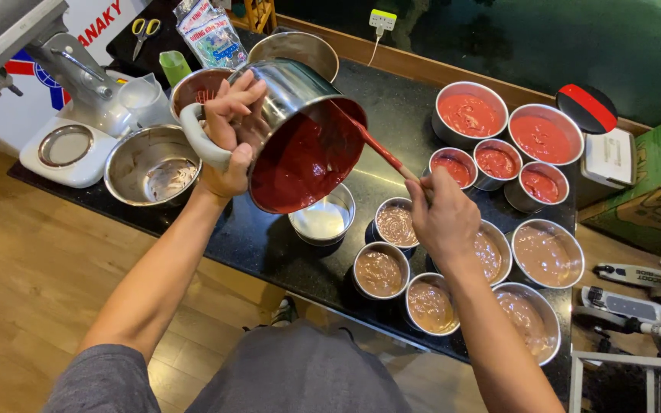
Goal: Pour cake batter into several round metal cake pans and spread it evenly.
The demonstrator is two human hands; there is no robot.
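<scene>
My left hand grips the white handle of a steel mixing bowl, tilted on its side with red batter coating the inside. It hangs above a small round tin lined in white. My right hand holds a wooden-handled red spatula whose blade reaches into the bowl. Below my right hand stand several tins of brown batter. Several tins of red batter sit at the far right of the black countertop.
A stand mixer and an empty steel bowl sit at the left. Scissors, a plastic packet and another steel bowl lie at the back. A white scale and a green box stand right.
</scene>
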